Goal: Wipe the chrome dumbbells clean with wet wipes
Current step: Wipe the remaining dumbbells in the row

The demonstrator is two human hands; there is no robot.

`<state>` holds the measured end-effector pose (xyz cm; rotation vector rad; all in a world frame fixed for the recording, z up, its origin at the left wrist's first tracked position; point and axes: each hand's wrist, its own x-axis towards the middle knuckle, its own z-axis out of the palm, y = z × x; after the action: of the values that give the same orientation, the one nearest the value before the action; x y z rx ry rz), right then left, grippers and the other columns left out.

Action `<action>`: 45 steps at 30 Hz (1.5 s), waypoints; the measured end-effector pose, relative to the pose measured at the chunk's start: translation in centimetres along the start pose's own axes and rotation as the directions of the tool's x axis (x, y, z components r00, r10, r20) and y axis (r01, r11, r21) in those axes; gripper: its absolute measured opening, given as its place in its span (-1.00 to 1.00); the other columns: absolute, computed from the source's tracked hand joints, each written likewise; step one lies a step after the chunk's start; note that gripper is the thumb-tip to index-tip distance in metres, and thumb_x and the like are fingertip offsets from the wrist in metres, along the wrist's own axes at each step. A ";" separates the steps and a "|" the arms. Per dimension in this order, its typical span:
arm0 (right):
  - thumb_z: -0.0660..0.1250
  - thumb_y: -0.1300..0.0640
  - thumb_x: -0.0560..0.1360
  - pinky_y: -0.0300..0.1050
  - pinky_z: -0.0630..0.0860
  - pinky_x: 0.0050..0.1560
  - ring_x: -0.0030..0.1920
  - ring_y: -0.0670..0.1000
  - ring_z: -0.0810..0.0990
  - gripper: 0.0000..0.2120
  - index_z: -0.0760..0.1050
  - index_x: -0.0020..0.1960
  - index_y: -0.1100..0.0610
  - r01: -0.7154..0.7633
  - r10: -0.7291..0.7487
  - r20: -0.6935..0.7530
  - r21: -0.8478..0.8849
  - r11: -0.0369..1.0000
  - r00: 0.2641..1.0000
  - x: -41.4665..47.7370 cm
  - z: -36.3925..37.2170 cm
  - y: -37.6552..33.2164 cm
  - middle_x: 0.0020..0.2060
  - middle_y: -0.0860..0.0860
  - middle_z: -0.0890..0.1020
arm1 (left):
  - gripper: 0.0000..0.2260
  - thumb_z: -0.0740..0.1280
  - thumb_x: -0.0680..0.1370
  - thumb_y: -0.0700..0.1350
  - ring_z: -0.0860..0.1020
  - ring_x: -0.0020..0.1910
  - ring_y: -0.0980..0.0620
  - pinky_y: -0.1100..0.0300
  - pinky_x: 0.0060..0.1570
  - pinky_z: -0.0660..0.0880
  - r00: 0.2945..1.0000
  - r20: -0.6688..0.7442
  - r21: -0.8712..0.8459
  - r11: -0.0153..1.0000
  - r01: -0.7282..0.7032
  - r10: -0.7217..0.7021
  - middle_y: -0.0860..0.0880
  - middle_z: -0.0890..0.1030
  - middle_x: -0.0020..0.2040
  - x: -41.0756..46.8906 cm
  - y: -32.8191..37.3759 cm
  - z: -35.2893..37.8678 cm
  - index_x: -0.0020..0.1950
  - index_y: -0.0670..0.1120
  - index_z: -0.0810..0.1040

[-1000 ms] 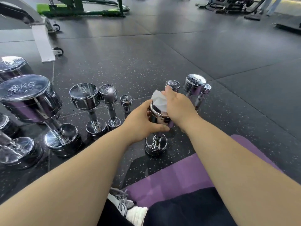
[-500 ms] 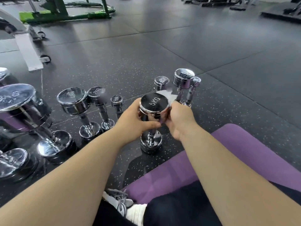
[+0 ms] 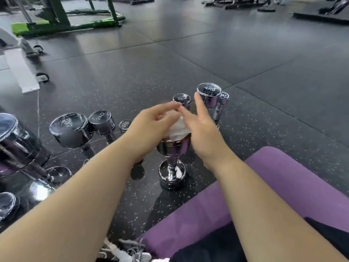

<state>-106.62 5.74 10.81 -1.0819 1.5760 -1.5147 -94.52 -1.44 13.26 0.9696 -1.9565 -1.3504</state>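
Two grips flank the dumbbell [image 3: 172,148] standing on the floor [image 3: 188,63], just off the edge of the purple mat [image 3: 283,186]. Your right grip [image 3: 200,129] spreads straight fingers [image 3: 200,108] beside the wet wipe [image 3: 178,129] on its top; your left grip [image 3: 149,127] lies over the wipe, pinch unclear. Other dumbbells [image 3: 71,129] stand left and beyond.

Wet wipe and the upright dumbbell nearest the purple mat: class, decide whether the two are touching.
Touching. The head view shows the wet wipe lying bunched on the top end of the dumbbell, with no gap between them.
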 end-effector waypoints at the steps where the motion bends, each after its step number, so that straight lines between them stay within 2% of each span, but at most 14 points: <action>1: 0.15 0.13 0.65 -0.21 0.32 0.39 0.38 -0.15 0.41 -0.39 -0.02 0.59 -0.19 -0.014 0.015 -0.018 0.052 0.999 1.000 0.1 -0.2 -0.2 0.43 -0.09 0.44 | -0.84 0.35 0.58 -0.04 0.57 -0.02 0.30 0.38 -0.01 0.45 0.999 -0.038 0.129 0.991 -0.023 0.029 0.23 0.65 0.06 0.2 -0.1 0.3 0.09 0.17 0.66; 3: 0.16 0.16 0.65 -0.41 0.38 0.18 0.33 -0.16 0.41 -0.40 0.03 0.58 -0.18 -0.034 0.041 -0.065 0.108 0.994 0.997 0.2 -0.5 -0.7 0.43 -0.05 0.40 | -0.82 0.32 0.57 -0.11 0.54 -0.30 0.30 0.42 -0.30 0.41 0.985 -0.165 0.233 0.972 -0.006 0.046 0.19 0.65 -0.15 0.5 -0.2 0.5 -0.01 0.13 0.68; 7: 0.18 0.16 0.63 -0.26 0.44 0.07 -0.02 -0.16 0.54 -0.56 0.29 0.49 -0.07 -0.090 0.108 -0.117 0.149 0.985 0.987 -0.1 0.1 0.0 0.05 -0.06 0.57 | -0.71 0.18 0.56 -0.19 0.34 -0.63 0.20 0.34 -0.59 0.27 0.971 -0.238 0.231 0.970 0.079 -0.022 0.16 0.53 -0.49 0.9 -1.0 -0.2 -0.08 0.12 0.66; 10: 0.16 0.17 0.62 -0.38 0.41 -0.13 -0.24 -0.19 0.47 -0.65 0.42 0.38 0.00 -0.137 0.159 -0.159 0.140 0.981 0.975 0.1 0.7 0.8 -0.21 -0.11 0.47 | -0.73 0.15 0.57 -0.15 0.35 -0.45 0.00 0.22 -0.44 0.30 0.949 -0.259 0.200 0.952 0.233 -0.178 0.05 0.43 -0.50 0.5 -1.7 -0.4 -0.30 -0.05 0.52; 12: 0.13 0.15 0.64 -0.42 0.38 -0.23 -0.30 -0.22 0.42 -0.69 0.47 0.34 0.02 -0.137 0.167 -0.173 0.172 0.976 0.971 0.3 1.1 1.2 -0.28 -0.16 0.41 | -0.81 0.19 0.59 -0.16 0.48 -0.24 -0.09 0.02 -0.17 0.55 0.933 -0.218 0.159 0.933 0.323 -0.287 -0.06 0.53 -0.29 0.4 -1.9 0.1 -0.21 -0.11 0.47; 15: 0.11 0.10 0.66 -0.30 0.36 -0.05 -0.17 -0.22 0.43 -0.70 0.51 0.31 0.03 -0.132 0.164 -0.184 0.175 0.976 0.969 0.1 1.5 1.5 -0.22 -0.22 0.43 | -0.81 0.18 0.60 -0.16 0.61 0.03 -0.14 -0.08 0.23 0.51 0.879 -0.078 -0.389 0.827 0.407 -0.470 -0.17 0.65 0.05 0.6 -1.6 0.9 0.07 -0.17 0.56; 18: 0.11 0.09 0.66 -0.26 0.43 0.07 0.05 -0.17 0.54 -0.71 0.53 0.28 0.02 -0.156 0.200 -0.187 0.226 0.962 0.962 -0.1 1.3 1.8 0.01 -0.15 0.58 | -0.80 0.22 0.63 -0.17 0.63 0.06 -0.09 -0.03 0.18 0.56 0.899 -0.010 -0.623 0.707 0.336 -0.437 -0.15 0.67 0.08 0.7 -2.3 1.2 0.09 -0.20 0.61; 22: 0.13 0.13 0.64 -0.24 0.47 0.00 0.03 -0.14 0.59 -0.72 0.56 0.23 0.00 -0.160 0.210 -0.191 0.249 0.955 0.959 0.2 1.2 1.7 0.04 -0.12 0.62 | -0.82 0.25 0.60 -0.27 0.55 -0.27 0.08 0.13 -0.18 0.58 0.911 -0.100 -0.555 0.782 0.282 -0.400 0.00 0.64 -0.29 -0.2 -3.7 1.0 -0.13 -0.13 0.61; 25: 0.12 0.15 0.62 -0.17 0.49 -0.12 -0.22 -0.16 0.55 -0.71 0.59 0.16 0.03 -0.164 0.225 -0.192 0.290 0.943 0.955 0.6 1.3 1.9 -0.30 -0.23 0.58 | -0.92 0.31 0.56 -0.29 0.54 -0.26 0.08 0.24 -0.22 0.53 0.909 -0.224 -0.474 0.854 0.214 -0.352 -0.03 0.63 -0.22 -1.5 -4.0 0.7 -0.06 -0.17 0.59; 32: 0.17 0.03 0.61 -0.07 0.57 0.03 -0.09 -0.11 0.66 -0.72 0.58 0.20 0.07 -0.198 0.250 -0.151 0.297 0.934 0.956 -0.4 1.2 2.4 -0.09 -0.08 0.70 | -0.73 0.18 0.61 0.05 0.36 -0.33 0.00 0.14 -0.27 0.30 0.911 -0.277 -0.271 0.935 0.230 -0.305 -0.04 0.43 -0.30 -1.3 -2.3 0.7 -0.19 -0.09 0.43; 36: 0.17 -0.03 0.61 0.06 0.51 0.29 0.14 -0.03 0.63 -0.67 0.54 0.28 0.02 -0.198 0.240 -0.159 0.239 0.951 0.958 -0.9 1.2 2.4 0.10 -0.05 0.67 | -0.72 0.08 0.59 -0.34 0.35 -0.41 0.07 0.21 -0.35 0.32 0.865 -0.233 -0.302 0.879 0.369 -0.444 0.01 0.38 -0.40 -1.3 -2.9 1.4 -0.26 -0.07 0.37; 39: 0.18 -0.10 0.52 0.08 0.50 0.30 0.15 -0.02 0.62 -0.62 0.55 0.25 -0.01 -0.202 0.243 -0.173 0.223 0.954 0.955 -0.9 1.4 2.2 0.11 -0.05 0.66 | -0.69 0.06 0.51 -0.41 0.44 -0.39 0.05 0.15 -0.22 0.44 0.829 -0.243 -0.515 0.791 0.330 -0.504 0.02 0.47 -0.45 -1.5 -2.9 1.7 -0.25 -0.08 0.45; 42: 0.18 -0.15 0.44 0.13 0.50 0.27 0.14 0.02 0.62 -0.56 0.56 0.23 -0.04 -0.208 0.248 -0.178 0.214 0.954 0.952 -0.7 1.7 2.4 0.09 -0.05 0.67 | -0.79 0.17 0.50 -0.25 0.40 -0.35 -0.01 0.16 -0.28 0.37 0.860 -0.409 -0.338 0.926 0.167 -0.305 0.04 0.48 -0.42 -1.6 -1.9 1.6 -0.26 -0.04 0.52; 45: 0.18 -0.18 0.43 0.06 0.48 0.24 0.09 0.02 0.59 -0.55 0.55 0.23 -0.06 -0.210 0.252 -0.195 0.212 0.954 0.948 -0.5 1.8 2.8 0.07 -0.06 0.64 | -0.82 0.25 0.59 -0.10 0.56 -0.18 0.22 0.34 -0.18 0.46 0.897 -0.437 -0.125 0.992 0.022 -0.075 0.15 0.66 -0.09 -2.4 -1.2 2.6 0.06 0.06 0.64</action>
<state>-105.06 5.35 7.84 -0.6157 1.6033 -1.6245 -94.89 1.68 11.14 1.1575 -1.5037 -1.1336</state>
